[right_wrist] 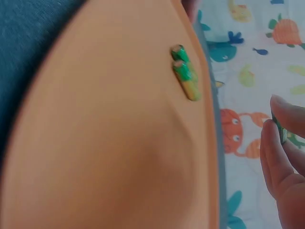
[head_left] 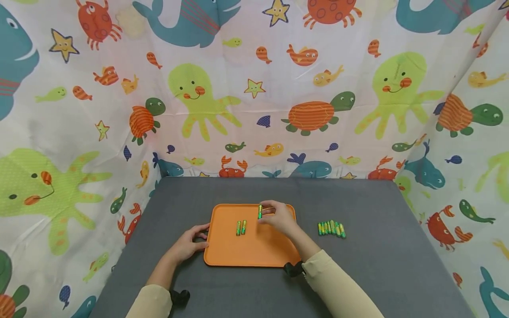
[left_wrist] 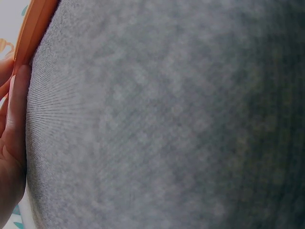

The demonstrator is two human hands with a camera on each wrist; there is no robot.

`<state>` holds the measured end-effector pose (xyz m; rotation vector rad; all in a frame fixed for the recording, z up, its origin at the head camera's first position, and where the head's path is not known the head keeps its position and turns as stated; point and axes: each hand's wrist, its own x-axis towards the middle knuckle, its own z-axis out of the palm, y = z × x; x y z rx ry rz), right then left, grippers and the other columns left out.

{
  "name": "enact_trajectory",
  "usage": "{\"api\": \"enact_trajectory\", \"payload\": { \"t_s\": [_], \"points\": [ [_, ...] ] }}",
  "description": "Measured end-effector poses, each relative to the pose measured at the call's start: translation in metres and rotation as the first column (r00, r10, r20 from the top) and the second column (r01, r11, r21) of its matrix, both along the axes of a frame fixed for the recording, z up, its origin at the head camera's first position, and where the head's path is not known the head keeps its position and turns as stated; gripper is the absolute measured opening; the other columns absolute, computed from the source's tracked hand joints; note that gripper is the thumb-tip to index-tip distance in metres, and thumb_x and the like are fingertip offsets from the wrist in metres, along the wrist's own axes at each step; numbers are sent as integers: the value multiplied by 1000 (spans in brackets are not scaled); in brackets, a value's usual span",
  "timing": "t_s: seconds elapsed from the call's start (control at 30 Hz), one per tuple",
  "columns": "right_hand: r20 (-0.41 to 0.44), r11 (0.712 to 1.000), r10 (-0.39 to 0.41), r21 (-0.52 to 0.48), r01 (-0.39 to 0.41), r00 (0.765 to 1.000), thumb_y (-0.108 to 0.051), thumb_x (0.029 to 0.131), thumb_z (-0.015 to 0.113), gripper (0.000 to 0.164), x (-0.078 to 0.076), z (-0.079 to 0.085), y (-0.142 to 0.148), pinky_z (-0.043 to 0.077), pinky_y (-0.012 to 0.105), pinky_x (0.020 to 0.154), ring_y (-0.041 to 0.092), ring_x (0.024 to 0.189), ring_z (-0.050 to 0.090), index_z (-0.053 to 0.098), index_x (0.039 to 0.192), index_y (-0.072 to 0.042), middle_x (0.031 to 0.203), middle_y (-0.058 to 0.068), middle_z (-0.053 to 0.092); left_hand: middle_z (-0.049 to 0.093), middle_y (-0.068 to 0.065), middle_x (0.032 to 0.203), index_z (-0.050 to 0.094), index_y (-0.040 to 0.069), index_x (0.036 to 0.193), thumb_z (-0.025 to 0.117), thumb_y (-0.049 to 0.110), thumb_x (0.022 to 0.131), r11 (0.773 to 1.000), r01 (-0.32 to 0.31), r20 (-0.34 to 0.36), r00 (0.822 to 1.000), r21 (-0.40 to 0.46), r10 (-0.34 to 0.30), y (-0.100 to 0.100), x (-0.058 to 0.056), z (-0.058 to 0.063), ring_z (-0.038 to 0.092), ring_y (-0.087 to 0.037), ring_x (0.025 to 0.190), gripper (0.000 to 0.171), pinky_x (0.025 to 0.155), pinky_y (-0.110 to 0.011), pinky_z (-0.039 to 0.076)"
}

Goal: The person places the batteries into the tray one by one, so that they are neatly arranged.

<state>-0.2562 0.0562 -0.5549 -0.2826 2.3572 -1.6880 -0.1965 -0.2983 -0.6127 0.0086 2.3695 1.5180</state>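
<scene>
My right hand point(head_left: 278, 217) pinches a green-and-yellow battery point(head_left: 260, 211), held upright above the orange tray point(head_left: 254, 258). In the right wrist view, the fingers cover most of that battery point(right_wrist: 284, 135). Two more batteries point(head_left: 241, 228) lie side by side on the tray, left of the held one. At the tray's left edge my left hand point(head_left: 188, 243) touches the rim with relaxed, slightly bent fingers and thumb. The left wrist view catches only part of this hand point(left_wrist: 12, 143) beside the orange rim point(left_wrist: 35, 28).
To the right of the tray, several batteries point(head_left: 332, 229) lie in a row on the grey table point(head_left: 381, 265). A white curtain point(head_left: 254, 145) printed with sea animals hangs behind the table and along both sides.
</scene>
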Motion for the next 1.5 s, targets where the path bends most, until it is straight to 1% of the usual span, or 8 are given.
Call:
{"api": "enact_trajectory", "payload": {
  "t_s": [0.13, 0.37, 0.57, 0.73, 0.87, 1.13, 1.3, 1.5],
  "points": [
    [24, 999, 19, 31, -20, 1000, -8, 83, 83, 55, 1, -10, -10, 58, 37, 80, 31, 111, 65, 64, 134, -9, 120, 10, 69, 50, -7, 144, 48, 21, 152, 73, 9, 92, 1000, 3, -12, 1000, -9, -3, -1, 1, -1, 54, -24, 115, 66, 84, -32, 55],
    [-9, 992, 52, 111, -51, 999, -9, 83, 83, 57, 1, -27, -19, 57, 38, 83, 31, 112, 66, 62, 136, -5, 121, 12, 69, 50, -7, 143, 48, 22, 151, 74, 10, 91, 1000, -2, -19, 1000, -13, 2, 1, 1, -5, 54, -24, 114, 66, 83, -31, 55],
    [1, 985, 42, 166, -42, 999, -6, 80, 85, 56, 4, -35, -21, 57, 38, 81, 27, 104, 66, 64, 132, -3, 115, 10, 69, 51, -8, 142, 48, 20, 152, 74, 10, 91, 1000, 23, -39, 999, -20, -24, 8, 2, -6, 54, -26, 113, 66, 81, -30, 54],
    [2, 978, 62, 199, -62, 998, -5, 77, 86, 56, 4, -38, -29, 56, 35, 79, 24, 99, 65, 65, 129, -2, 110, 11, 69, 51, -7, 142, 49, 21, 151, 74, 9, 91, 1000, 15, -41, 999, -22, -16, 7, 2, -6, 54, -25, 113, 66, 83, -31, 53],
    [17, 977, 62, 203, -64, 998, -3, 77, 86, 58, 4, -41, -35, 56, 36, 80, 23, 99, 64, 64, 131, -1, 110, 10, 68, 52, -5, 141, 49, 23, 151, 75, 11, 91, 999, 0, -41, 999, -36, -2, 5, 2, -8, 55, -23, 112, 66, 83, -32, 53],
    [-7, 980, 68, 190, -65, 998, 2, 75, 86, 60, 5, -45, -42, 55, 36, 82, 25, 100, 63, 63, 130, 2, 115, 11, 67, 51, -6, 142, 49, 23, 151, 74, 10, 91, 999, -4, -38, 999, -39, 3, 2, 4, -5, 55, -24, 113, 66, 84, -31, 53],
    [15, 984, 62, 165, -64, 998, 3, 76, 84, 59, 6, -44, -42, 55, 36, 83, 26, 103, 63, 62, 131, 0, 121, 11, 67, 52, -6, 143, 49, 22, 151, 74, 10, 91, 999, -5, -36, 999, -41, 3, 0, 4, -5, 54, -24, 113, 66, 83, -31, 52],
    [21, 987, 64, 145, -66, 998, 2, 80, 81, 57, 6, -41, -38, 56, 35, 81, 25, 102, 63, 61, 133, 0, 120, 12, 66, 52, -4, 143, 49, 23, 151, 75, 10, 91, 998, -23, -44, 999, -51, 20, -1, 3, -5, 55, -22, 113, 66, 83, -31, 52]
  ]
}}
